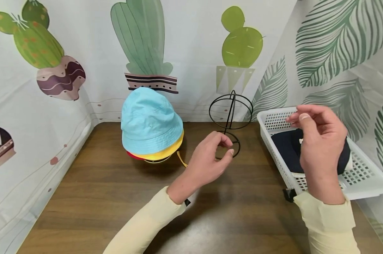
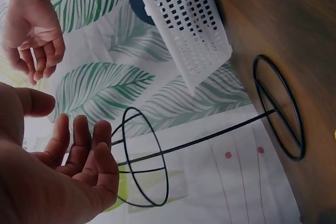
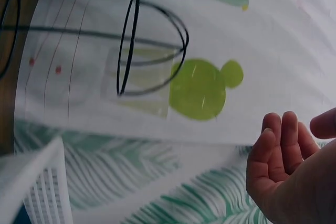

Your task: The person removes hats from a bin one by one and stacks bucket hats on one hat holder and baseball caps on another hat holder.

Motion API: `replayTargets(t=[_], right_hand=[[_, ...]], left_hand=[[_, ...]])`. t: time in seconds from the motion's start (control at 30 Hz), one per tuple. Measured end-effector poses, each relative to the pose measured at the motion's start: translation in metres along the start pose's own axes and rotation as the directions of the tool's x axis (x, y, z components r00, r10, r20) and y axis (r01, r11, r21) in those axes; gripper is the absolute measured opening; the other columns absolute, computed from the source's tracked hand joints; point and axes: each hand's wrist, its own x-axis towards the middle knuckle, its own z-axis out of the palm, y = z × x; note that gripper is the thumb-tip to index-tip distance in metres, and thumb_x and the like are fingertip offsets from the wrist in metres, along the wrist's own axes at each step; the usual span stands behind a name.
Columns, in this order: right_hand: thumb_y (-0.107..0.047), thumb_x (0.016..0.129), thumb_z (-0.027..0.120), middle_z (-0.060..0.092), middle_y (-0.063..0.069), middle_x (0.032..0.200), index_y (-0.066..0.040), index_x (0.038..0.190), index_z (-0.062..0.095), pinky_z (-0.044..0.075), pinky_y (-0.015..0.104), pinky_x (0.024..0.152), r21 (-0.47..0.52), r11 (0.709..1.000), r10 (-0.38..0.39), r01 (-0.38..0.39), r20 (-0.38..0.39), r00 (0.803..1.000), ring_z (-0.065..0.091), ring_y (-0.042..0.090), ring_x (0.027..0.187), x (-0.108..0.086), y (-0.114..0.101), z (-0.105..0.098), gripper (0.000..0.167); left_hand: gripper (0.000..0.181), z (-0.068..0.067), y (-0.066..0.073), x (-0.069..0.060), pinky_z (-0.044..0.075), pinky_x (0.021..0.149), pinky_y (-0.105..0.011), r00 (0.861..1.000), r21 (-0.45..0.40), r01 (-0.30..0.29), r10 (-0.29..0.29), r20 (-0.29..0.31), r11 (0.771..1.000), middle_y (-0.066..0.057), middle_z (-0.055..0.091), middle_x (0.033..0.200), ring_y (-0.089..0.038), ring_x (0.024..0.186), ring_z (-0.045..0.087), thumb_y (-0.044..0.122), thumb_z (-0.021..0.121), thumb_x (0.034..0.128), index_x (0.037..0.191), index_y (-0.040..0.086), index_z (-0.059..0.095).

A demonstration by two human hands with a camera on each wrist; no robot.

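Observation:
My left hand (image 1: 207, 158) hovers over the middle of the table, its fingers loosely bent with nothing between them. Just behind it stands a black wire hat stand (image 1: 231, 109), bare, with a round base and a domed top; the hand covers part of the base in the head view. To the right, my right hand (image 1: 324, 137) is raised above the white basket (image 1: 275, 148), fingers relaxed and holding nothing. Dark navy hats (image 1: 285, 150) lie in that basket, partly hidden by the hand. At left, a light blue bucket hat (image 1: 148, 123) sits on top of a yellow hat (image 1: 161, 153) and a red one (image 1: 134, 155).
A yellow cord (image 1: 181, 159) hangs from the stacked hats toward the tabletop (image 1: 115, 208). Printed cloth (image 1: 194, 42) with cacti and leaves surrounds the table at the back and sides. A small black piece (image 1: 289, 194) is at the basket's near left corner.

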Motion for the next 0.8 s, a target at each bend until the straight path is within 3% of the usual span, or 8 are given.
replayTargets(t=[0.27,0.57,0.73,0.8], right_hand=[[0.013,0.093,0.054,0.072,0.011,0.075,0.019,0.099,0.071,0.053,0.027,0.069,-0.073,0.993,0.079,-0.092,-0.173,0.982,0.069,0.021,0.067,0.027,0.011,-0.021,0.019],[0.008,0.093,0.053,0.073,0.004,0.074,0.009,0.101,0.076,0.052,0.024,0.071,-0.183,0.958,0.167,-0.222,-0.273,0.947,0.070,0.014,0.067,0.048,0.033,-0.059,0.024],[0.004,0.095,0.054,0.072,-0.006,0.077,0.003,0.106,0.077,0.047,0.022,0.072,-0.351,0.901,0.158,-0.257,-0.287,0.945,0.069,0.008,0.074,0.055,0.041,-0.076,0.026],[0.000,0.096,0.056,0.068,-0.011,0.079,-0.003,0.108,0.078,0.044,0.020,0.069,-0.449,0.847,0.160,-0.286,-0.298,0.941,0.064,0.004,0.075,0.057,0.043,-0.082,0.025]], left_hand=[[0.014,0.016,-0.005,0.023,0.049,0.098,-0.022,0.997,0.058,-0.036,0.032,0.066,0.998,0.007,0.063,0.108,-0.011,0.108,0.063,0.023,0.070,0.1001,0.111,0.017,0.064],[0.017,0.039,-0.001,0.034,0.048,0.094,-0.022,0.991,0.076,-0.011,0.001,0.130,0.997,0.008,0.062,0.110,-0.006,0.105,0.058,0.029,0.069,0.1013,0.114,0.019,0.065],[0.019,0.054,0.000,0.041,0.047,0.094,-0.019,0.985,0.097,-0.003,-0.014,0.174,0.995,0.007,0.064,0.114,-0.005,0.107,0.059,0.032,0.069,0.1010,0.114,0.019,0.066],[0.021,0.060,0.002,0.045,0.047,0.095,-0.018,0.981,0.115,-0.010,-0.013,0.195,0.993,0.007,0.064,0.116,-0.006,0.109,0.060,0.033,0.068,0.1011,0.115,0.018,0.066]])
